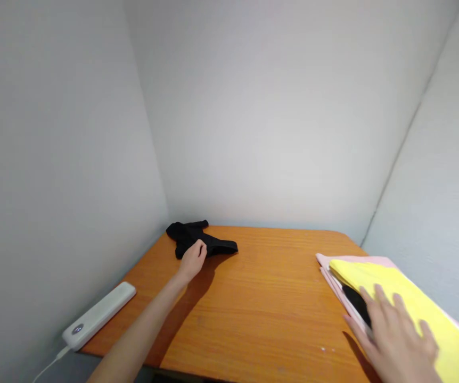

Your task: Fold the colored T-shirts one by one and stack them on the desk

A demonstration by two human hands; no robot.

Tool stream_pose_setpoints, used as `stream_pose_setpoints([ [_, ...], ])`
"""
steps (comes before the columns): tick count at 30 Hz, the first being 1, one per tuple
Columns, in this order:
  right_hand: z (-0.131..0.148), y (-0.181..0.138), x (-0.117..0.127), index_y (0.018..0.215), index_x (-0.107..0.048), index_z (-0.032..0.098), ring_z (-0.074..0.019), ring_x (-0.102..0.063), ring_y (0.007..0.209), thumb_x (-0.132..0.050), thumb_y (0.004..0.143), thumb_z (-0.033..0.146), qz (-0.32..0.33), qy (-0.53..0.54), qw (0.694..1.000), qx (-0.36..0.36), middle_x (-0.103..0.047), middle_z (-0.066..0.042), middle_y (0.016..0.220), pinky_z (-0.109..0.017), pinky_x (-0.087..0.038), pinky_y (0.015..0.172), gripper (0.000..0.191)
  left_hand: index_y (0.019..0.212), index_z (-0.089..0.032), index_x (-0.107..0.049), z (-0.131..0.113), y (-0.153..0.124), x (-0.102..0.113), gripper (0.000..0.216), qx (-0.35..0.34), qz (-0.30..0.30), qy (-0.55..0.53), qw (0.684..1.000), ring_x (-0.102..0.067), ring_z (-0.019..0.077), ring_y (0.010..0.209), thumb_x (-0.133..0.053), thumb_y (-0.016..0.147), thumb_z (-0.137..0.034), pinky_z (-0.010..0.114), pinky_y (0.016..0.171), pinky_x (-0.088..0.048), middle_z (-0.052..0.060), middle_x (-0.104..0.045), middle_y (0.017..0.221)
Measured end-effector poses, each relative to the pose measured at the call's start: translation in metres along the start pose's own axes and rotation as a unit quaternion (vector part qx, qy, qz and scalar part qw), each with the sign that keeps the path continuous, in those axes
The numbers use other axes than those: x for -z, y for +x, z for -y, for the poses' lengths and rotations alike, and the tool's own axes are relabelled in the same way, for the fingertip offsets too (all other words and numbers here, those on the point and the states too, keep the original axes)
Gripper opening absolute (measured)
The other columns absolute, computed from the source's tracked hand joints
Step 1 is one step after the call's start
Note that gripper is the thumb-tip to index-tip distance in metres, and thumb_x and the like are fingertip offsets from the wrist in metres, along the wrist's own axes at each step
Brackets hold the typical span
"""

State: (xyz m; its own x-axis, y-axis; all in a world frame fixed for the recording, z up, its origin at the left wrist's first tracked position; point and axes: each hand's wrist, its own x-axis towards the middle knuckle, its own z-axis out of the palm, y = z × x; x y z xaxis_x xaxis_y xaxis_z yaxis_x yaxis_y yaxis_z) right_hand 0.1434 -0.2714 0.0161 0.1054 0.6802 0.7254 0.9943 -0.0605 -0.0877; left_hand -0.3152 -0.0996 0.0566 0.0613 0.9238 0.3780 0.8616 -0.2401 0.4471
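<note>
Black garment [189, 232], left of centre, on wooden table [269, 303]: gripped at its near edge by the left hand [194, 259], fingers closed. Folded yellow cloth [451, 338], lower right: partly covered by the right hand [397, 332], fingers spread.

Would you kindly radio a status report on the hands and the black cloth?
Left hand curled at black cloth, grip unclear. Right hand spread over yellow cloth, contact unclear. White device at near left, apart from both cloths.
</note>
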Motion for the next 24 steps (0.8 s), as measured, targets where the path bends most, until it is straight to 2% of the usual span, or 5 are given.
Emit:
stream_pose_setpoints([
  [6, 0.119, 0.010, 0.008, 0.145, -0.035, 0.021, -0.0303, -0.035, 0.137, -0.046, 0.091, 0.050, 0.120, 0.162, 0.975, 0.098, -0.043, -0.012, 0.145, -0.052, -0.031, 0.110, 0.062, 0.082, -0.023, -0.045, -0.048, -0.040, 0.027, 0.028, -0.072, -0.009, -0.213, 0.974, -0.050, 0.0143, 0.075, -0.031, 0.097, -0.041, 0.024, 0.072, -0.041, -0.003, -0.048, 0.076],
  [10, 0.159, 0.004, -0.010, 0.142, -0.039, 0.020, -0.0283, -0.040, 0.133, -0.051, 0.090, 0.041, 0.187, 0.275, 0.940, 0.081, -0.046, -0.012, 0.142, -0.048, -0.034, 0.109, 0.057, 0.082, -0.022, -0.045, -0.077, -0.065, 0.048, 0.025, -0.085, 0.026, -0.290, 0.953, -0.046, 0.0141, 0.074, -0.035, 0.097, -0.040, 0.025, 0.072, -0.039, -0.003, -0.045, 0.076],
  [17, 0.157, 0.026, -0.017, 0.089, -0.056, 0.020, -0.0213, -0.059, 0.086, -0.039, 0.087, 0.027, 0.223, 0.460, 0.859, -0.035, -0.063, -0.005, 0.087, -0.034, -0.047, 0.079, 0.019, 0.086, -0.023, -0.046, -0.069, -0.077, 0.076, 0.024, -0.075, 0.061, -0.261, 0.960, -0.046, 0.0147, 0.074, -0.039, 0.096, -0.043, 0.026, 0.073, -0.039, -0.003, -0.046, 0.078],
  [21, 0.149, 0.054, 0.013, 0.087, -0.055, 0.022, -0.0200, -0.057, 0.087, -0.038, 0.089, 0.033, 0.212, 0.538, 0.814, -0.057, -0.062, -0.003, 0.088, -0.030, -0.045, 0.079, 0.020, 0.097, -0.022, -0.052, -0.049, -0.077, 0.081, 0.027, -0.099, 0.217, -0.269, 0.933, -0.051, 0.0160, 0.083, -0.060, 0.084, -0.045, 0.026, 0.076, -0.042, -0.001, -0.054, 0.089],
  [24, 0.141, 0.074, 0.035, 0.079, -0.050, 0.023, -0.0185, -0.053, 0.077, -0.038, 0.089, 0.035, 0.188, 0.514, 0.836, -0.051, -0.056, 0.000, 0.078, -0.029, -0.043, 0.072, 0.019, 0.085, -0.020, -0.056, -0.038, -0.077, 0.079, 0.028, -0.114, 0.314, -0.252, 0.908, -0.053, 0.0166, 0.080, -0.059, 0.083, -0.048, 0.026, 0.073, -0.044, -0.001, -0.056, 0.083],
])
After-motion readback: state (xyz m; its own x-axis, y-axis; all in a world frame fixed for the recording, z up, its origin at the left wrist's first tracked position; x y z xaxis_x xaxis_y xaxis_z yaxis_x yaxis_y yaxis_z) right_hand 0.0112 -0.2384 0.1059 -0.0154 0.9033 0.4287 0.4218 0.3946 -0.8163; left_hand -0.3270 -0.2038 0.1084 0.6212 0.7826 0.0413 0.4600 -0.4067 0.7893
